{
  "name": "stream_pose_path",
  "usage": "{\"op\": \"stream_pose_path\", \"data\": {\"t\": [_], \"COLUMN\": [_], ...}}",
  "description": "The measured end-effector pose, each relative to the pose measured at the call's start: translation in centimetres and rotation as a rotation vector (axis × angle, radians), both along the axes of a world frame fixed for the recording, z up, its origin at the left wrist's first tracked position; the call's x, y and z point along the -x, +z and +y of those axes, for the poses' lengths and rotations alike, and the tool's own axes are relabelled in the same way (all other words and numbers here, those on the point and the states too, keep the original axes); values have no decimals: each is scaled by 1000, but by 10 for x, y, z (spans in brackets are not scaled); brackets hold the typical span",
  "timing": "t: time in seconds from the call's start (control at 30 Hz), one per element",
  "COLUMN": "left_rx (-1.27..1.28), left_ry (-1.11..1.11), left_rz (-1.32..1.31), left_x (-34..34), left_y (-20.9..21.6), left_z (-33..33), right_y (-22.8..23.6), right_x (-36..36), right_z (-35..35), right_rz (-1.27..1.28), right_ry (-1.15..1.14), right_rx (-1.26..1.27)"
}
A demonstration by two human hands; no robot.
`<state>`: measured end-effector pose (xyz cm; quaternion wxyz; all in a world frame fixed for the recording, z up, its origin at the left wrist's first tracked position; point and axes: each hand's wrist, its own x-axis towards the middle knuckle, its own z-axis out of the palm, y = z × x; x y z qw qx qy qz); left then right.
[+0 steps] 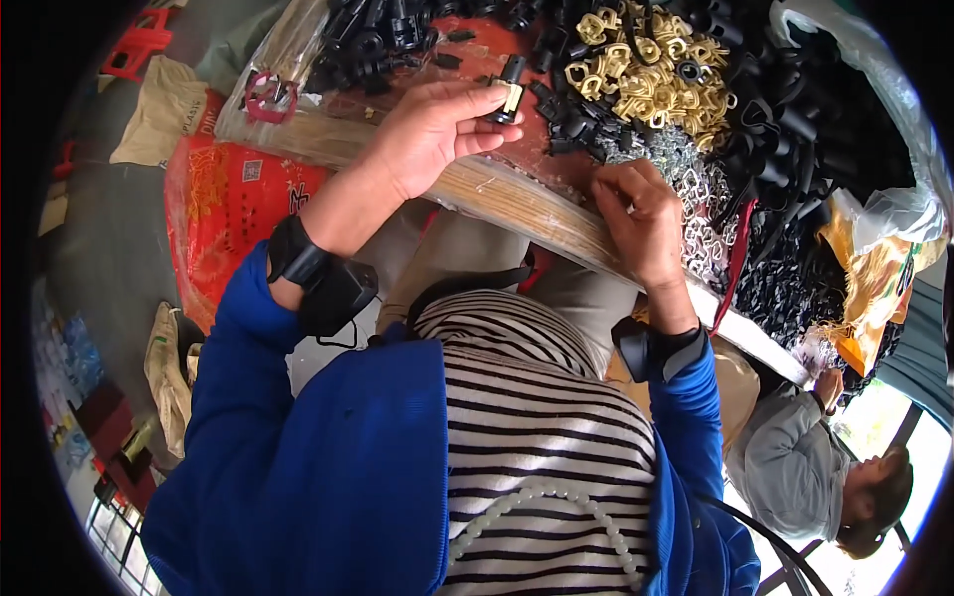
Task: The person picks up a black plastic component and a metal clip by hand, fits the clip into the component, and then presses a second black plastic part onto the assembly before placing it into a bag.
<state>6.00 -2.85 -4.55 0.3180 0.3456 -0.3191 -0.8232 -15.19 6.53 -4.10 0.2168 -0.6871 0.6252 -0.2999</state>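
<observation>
My left hand (427, 134) is raised over the table and grips a small black plastic fitting (513, 72) with a brass-coloured piece on its side. The thumb and fingers close round its lower part. My right hand (641, 214) is at the table's near edge with its fingers curled together in a pinch. Whatever it may hold is too small or hidden to make out. Just beyond and beside it lies a heap of small silver metal clips (704, 223). Farther back is a pile of gold-coloured rings (661, 84), with small black plastic pieces (571, 124) between my hands.
Large black curved parts (795, 119) are heaped at the far right, near an orange-yellow torn bag (865, 273). Black tubular parts (373, 40) lie at the back left. A red sack (234, 209) stands by the wooden table edge (477, 189). Another person (795, 462) works at the right.
</observation>
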Motion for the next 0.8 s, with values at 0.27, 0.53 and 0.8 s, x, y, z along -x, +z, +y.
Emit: {"op": "stream_pose_path", "data": {"t": [0.27, 0.53, 0.8], "left_rx": [-38, -44, -23], "left_ry": [-44, -60, -104], "left_rz": [34, 41, 13], "left_x": [-6, -4, 16], "left_y": [-4, -2, 10], "left_z": [4, 4, 29], "right_y": [-13, -11, 9], "right_x": [-22, -28, -23], "right_z": [-25, -35, -2], "right_rz": [324, 322, -975], "right_ry": [136, 123, -81], "right_rx": [216, 204, -171]}}
